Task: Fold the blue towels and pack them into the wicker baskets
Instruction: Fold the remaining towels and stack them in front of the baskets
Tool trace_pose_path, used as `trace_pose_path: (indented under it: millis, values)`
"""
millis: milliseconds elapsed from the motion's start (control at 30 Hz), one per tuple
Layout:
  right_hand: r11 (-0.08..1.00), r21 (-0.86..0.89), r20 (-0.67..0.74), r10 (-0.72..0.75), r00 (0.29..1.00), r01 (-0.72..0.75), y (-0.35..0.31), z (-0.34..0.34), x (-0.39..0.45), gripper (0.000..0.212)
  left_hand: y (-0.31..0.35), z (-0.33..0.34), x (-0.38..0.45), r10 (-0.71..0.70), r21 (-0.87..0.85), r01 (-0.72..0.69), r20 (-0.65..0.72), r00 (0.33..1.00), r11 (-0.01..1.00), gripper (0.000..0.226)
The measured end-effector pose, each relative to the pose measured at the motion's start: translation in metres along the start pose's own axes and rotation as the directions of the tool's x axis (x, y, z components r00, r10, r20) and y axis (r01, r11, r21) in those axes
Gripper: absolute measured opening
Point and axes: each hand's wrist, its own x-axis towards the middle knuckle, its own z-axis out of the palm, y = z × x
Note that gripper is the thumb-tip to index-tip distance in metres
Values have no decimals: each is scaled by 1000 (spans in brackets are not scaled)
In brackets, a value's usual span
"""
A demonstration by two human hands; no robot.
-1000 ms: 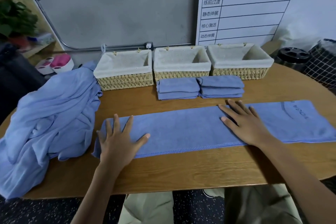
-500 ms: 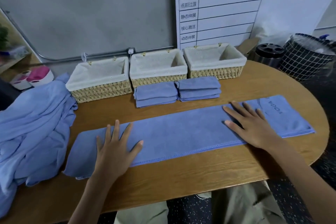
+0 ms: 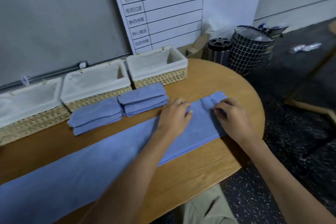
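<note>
Now both hands sit on the right end of the long blue towel, which lies flat along the wooden table. Left hand and right hand each curl their fingers round the towel's far edge. Two stacks of folded towels lie just before three lined wicker baskets.
</note>
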Motion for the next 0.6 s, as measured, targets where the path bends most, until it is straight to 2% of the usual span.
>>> trace_pose_path:
  millis: [133, 233, 300, 367, 433, 533, 600]
  values:
    - [990, 137, 45, 18, 999, -24, 20, -9, 0, 13, 42, 24, 63, 29, -33, -27, 64, 998, 999, 41]
    - [981, 192, 35, 23, 999, -30, 29, -15, 2, 15, 62, 31, 95, 16, -199, 14, 150, 989, 980, 34]
    - [987, 119, -14, 107, 994, -105, 39, -21, 1, 21, 67, 28, 110, 12, -249, 49, 238, 971, 967, 23]
    - [974, -50, -24, 219, 975, -220, 46, -26, 0, 40, 67, 23, 122, 41, -285, 49, 300, 953, 957, 14]
    - [953, -145, -4, 270, 963, -268, 48, -28, 0, 52, 62, 20, 130, 94, -418, 58, 334, 938, 907, 19]
    - [940, -157, 66, 315, 947, -302, 47, -30, 4, 46, 56, 15, 132, 166, -599, 83, 350, 922, 797, 26]
    - [937, -124, 118, 340, 933, -325, 46, -33, 9, 33, 52, 10, 129, 182, -666, 94, 334, 925, 740, 31]
